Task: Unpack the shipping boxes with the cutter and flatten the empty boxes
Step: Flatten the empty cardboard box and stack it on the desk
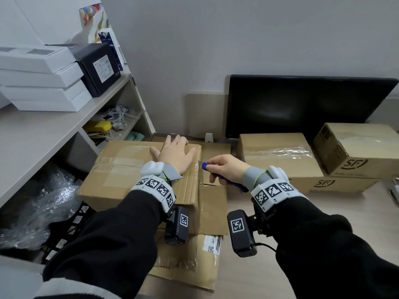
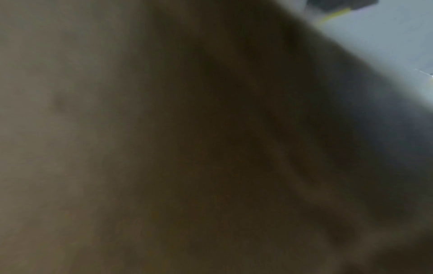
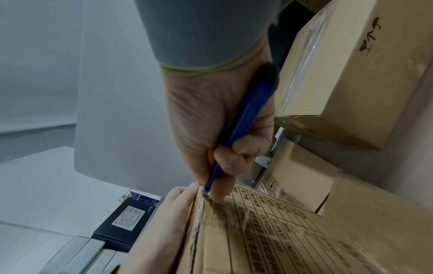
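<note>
- A black monitor (image 1: 302, 106) leans against the wall at the back of a pale desk (image 1: 269, 244), with two taped shipping boxes (image 1: 278, 156) stacked in front of it, well apart from the work.
- At the left stands a shelf unit (image 1: 43, 126) with white flat cartons on top and bubble wrap below.
- The box being opened (image 1: 133, 173) sits at centre on top of flattened cardboard (image 1: 187, 262), just in front of the person. Its top is sealed with clear tape. It looks like stiff corrugated board that is probably light, and the glossy tape is likely slippery; pressing down on the flat top seems the steadiest hold.
- The left hand (image 1: 174, 155) lies flat on the box top, fingers spread and straight, pinning it down.
- The right hand (image 1: 226, 169) is curled round a blue cutter (image 1: 224, 176), its short blade touching the taped right edge of the box.
- The right wrist view adds what the head view cannot: the blade tip (image 3: 207, 196) sitting right at the seam, a left fingertip (image 3: 191, 186) just beside it, and a printed table on the box side.
- The left wrist view is a dark brown blur, pressed close to cardboard, and shows nothing useful.
</note>
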`<state>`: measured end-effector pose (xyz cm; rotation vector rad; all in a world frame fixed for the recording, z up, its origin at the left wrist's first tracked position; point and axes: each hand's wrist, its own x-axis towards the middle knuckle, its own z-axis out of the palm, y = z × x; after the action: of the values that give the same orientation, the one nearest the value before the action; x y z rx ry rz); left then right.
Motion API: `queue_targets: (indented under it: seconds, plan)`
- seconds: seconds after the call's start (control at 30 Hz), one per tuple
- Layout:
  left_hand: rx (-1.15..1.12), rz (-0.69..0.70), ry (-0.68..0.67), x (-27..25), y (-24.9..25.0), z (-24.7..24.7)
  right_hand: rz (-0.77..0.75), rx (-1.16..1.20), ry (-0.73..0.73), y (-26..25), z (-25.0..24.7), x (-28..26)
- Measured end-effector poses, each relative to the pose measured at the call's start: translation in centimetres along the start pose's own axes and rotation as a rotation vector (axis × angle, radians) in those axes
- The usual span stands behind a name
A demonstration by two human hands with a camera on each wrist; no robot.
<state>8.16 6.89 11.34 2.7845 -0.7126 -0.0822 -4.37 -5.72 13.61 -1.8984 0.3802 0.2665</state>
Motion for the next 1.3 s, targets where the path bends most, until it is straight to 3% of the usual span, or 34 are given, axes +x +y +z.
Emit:
queue_targets:
  seconds: [0.3, 0.77, 0.93, 1.17, 1.3]
  plan:
    - [0.033, 0.014, 0.01, 0.3, -0.2, 0.8, -0.013, -0.06, 0.046, 0.2, 0.5, -0.5]
    - [0.011, 0.012, 0.04, -0.1, 0.2, 0.7, 0.001, -0.185, -0.027, -0.1, -0.1, -3.0]
    - [0.003, 0.014, 0.039, -0.2, 0.0, 0.6, 0.011, -0.174, -0.084, 0.7, 0.2, -3.1]
    - [0.018, 0.022, 0.05, -0.4, 0.5, 0.6, 0.005, -0.04, 0.022, 1.1, -0.2, -3.3]
    - [0.013, 0.022, 0.049, -0.6, 0.3, 0.6, 0.005, -0.043, -0.007, 1.1, 0.4, -3.3]
